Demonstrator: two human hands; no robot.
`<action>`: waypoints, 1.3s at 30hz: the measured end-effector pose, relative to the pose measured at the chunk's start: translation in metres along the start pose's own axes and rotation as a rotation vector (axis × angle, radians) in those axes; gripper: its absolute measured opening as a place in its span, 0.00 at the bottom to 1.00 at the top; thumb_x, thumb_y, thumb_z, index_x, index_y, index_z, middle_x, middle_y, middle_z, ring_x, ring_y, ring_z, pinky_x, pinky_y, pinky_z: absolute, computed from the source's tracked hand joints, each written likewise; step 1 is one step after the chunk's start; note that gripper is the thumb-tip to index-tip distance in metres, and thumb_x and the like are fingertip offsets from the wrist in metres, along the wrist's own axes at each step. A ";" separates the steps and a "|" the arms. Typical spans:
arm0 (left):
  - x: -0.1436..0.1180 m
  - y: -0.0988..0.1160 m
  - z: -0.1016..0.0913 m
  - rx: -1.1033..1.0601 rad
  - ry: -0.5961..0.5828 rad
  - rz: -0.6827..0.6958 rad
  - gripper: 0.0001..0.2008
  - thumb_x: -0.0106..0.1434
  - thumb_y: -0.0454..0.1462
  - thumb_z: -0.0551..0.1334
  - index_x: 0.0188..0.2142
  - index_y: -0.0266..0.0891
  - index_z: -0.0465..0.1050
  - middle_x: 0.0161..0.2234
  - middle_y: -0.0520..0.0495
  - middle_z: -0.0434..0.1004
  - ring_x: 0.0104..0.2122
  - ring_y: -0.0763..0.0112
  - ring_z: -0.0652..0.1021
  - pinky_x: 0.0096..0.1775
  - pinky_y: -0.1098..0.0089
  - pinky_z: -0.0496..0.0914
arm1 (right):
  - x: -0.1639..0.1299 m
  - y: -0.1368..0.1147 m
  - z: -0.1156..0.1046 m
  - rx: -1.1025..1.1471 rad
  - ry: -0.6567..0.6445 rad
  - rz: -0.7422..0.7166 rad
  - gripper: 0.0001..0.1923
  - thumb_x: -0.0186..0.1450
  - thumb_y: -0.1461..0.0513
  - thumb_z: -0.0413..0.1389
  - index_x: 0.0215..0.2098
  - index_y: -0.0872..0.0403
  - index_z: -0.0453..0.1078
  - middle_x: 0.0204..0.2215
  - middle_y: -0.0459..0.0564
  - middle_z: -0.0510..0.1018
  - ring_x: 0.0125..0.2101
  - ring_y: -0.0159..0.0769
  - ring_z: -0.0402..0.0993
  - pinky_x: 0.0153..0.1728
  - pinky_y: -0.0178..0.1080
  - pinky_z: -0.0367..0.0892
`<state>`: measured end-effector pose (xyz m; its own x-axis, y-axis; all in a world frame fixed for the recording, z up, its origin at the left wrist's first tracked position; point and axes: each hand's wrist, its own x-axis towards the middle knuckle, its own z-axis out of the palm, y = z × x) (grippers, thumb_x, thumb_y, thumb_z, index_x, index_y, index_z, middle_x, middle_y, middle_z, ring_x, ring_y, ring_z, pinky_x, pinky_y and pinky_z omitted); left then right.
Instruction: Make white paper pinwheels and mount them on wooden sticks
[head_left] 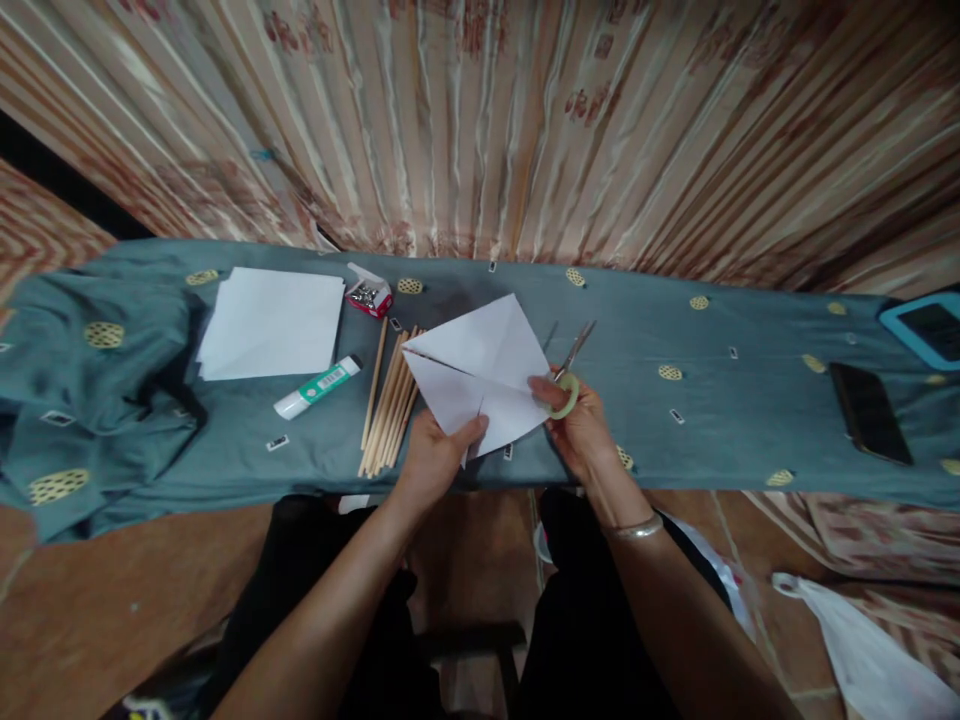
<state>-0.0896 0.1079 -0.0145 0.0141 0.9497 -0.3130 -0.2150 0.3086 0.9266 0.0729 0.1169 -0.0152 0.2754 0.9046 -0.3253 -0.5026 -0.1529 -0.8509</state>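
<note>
A square sheet of white paper [495,365], creased and cut inward from its left corner and near its lower edge, is held up over the table's front edge. My left hand [435,455] is closed on its lower left part, the thumb on top beside the short cut. At the paper's right corner, my right hand [581,430] pinches it between thumb and fingers. Scissors [576,350] are in that same hand, their pale green handle around or against the thumb and the blades pointing away. The fingers beneath the paper are hidden.
Left of the paper lie several wooden sticks [390,410], a glue stick [319,387], an open small box of metal pins [369,292] and a stack of white paper [277,320]. A dark phone [870,412] and a blue-framed device [926,328] lie at right. A curtain [480,130] hangs behind.
</note>
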 end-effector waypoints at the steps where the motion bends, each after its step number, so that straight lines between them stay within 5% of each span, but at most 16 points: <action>1: 0.000 0.004 -0.004 0.041 -0.026 0.004 0.12 0.41 0.38 0.72 0.27 0.35 0.78 0.28 0.47 0.81 0.28 0.67 0.77 0.33 0.67 0.72 | 0.000 -0.002 -0.003 -0.032 -0.016 -0.007 0.18 0.44 0.62 0.72 0.32 0.52 0.74 0.25 0.38 0.79 0.23 0.25 0.72 0.25 0.29 0.68; 6: 0.003 0.017 -0.020 0.082 -0.126 -0.062 0.14 0.39 0.38 0.74 0.27 0.34 0.79 0.27 0.46 0.81 0.26 0.68 0.76 0.29 0.69 0.71 | 0.000 -0.005 -0.015 -0.202 -0.139 0.031 0.17 0.40 0.63 0.73 0.28 0.53 0.75 0.23 0.39 0.78 0.22 0.26 0.70 0.25 0.30 0.66; 9: 0.004 0.020 -0.022 -0.140 -0.133 -0.074 0.17 0.41 0.40 0.75 0.31 0.37 0.80 0.31 0.46 0.82 0.29 0.68 0.78 0.33 0.70 0.73 | -0.002 -0.003 -0.012 -0.161 -0.114 0.041 0.17 0.41 0.61 0.73 0.27 0.53 0.74 0.22 0.39 0.78 0.22 0.27 0.70 0.25 0.32 0.66; 13: -0.001 0.016 -0.012 -0.482 -0.213 -0.101 0.18 0.46 0.45 0.73 0.36 0.41 0.79 0.41 0.47 0.81 0.41 0.64 0.79 0.45 0.64 0.74 | -0.003 0.003 -0.001 -0.033 0.010 -0.006 0.16 0.43 0.60 0.72 0.26 0.53 0.71 0.20 0.39 0.76 0.19 0.28 0.68 0.24 0.34 0.67; 17: -0.007 0.008 0.008 -0.481 -0.264 -0.100 0.24 0.47 0.42 0.74 0.44 0.40 0.76 0.46 0.45 0.80 0.50 0.58 0.76 0.52 0.59 0.71 | -0.003 0.010 0.010 0.016 0.000 -0.074 0.17 0.43 0.61 0.72 0.28 0.53 0.73 0.24 0.40 0.79 0.22 0.29 0.71 0.27 0.34 0.69; 25: 0.010 0.008 0.017 -0.553 0.069 -0.012 0.26 0.52 0.35 0.71 0.51 0.40 0.71 0.50 0.43 0.78 0.55 0.56 0.74 0.60 0.58 0.65 | -0.008 0.018 0.019 -0.109 -0.049 -0.041 0.20 0.43 0.57 0.72 0.32 0.52 0.74 0.26 0.41 0.79 0.24 0.29 0.71 0.29 0.35 0.68; 32: 0.022 0.024 -0.010 -0.503 0.211 0.112 0.21 0.52 0.36 0.70 0.47 0.40 0.73 0.50 0.44 0.78 0.56 0.58 0.73 0.58 0.62 0.66 | -0.029 0.002 0.002 -0.388 -0.348 0.106 0.27 0.54 0.41 0.62 0.37 0.55 0.73 0.25 0.47 0.79 0.24 0.30 0.71 0.25 0.33 0.62; 36: 0.025 0.031 -0.018 -0.503 0.197 0.176 0.21 0.49 0.36 0.72 0.44 0.40 0.74 0.49 0.45 0.78 0.55 0.59 0.73 0.56 0.64 0.68 | -0.042 0.000 -0.007 -0.514 -0.625 0.270 0.29 0.53 0.43 0.64 0.40 0.56 0.72 0.27 0.49 0.79 0.25 0.31 0.71 0.28 0.35 0.65; 39: 0.025 0.031 -0.018 -0.486 0.180 0.165 0.20 0.48 0.36 0.72 0.42 0.40 0.74 0.48 0.45 0.79 0.54 0.58 0.74 0.53 0.64 0.70 | -0.047 0.001 -0.009 -0.582 -0.695 0.302 0.25 0.54 0.46 0.64 0.39 0.56 0.73 0.26 0.48 0.78 0.24 0.30 0.70 0.26 0.34 0.64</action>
<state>-0.1138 0.1403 0.0026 -0.2160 0.9460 -0.2419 -0.6274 0.0553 0.7767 0.0674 0.0709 -0.0048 -0.4418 0.7999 -0.4063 0.0653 -0.4230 -0.9038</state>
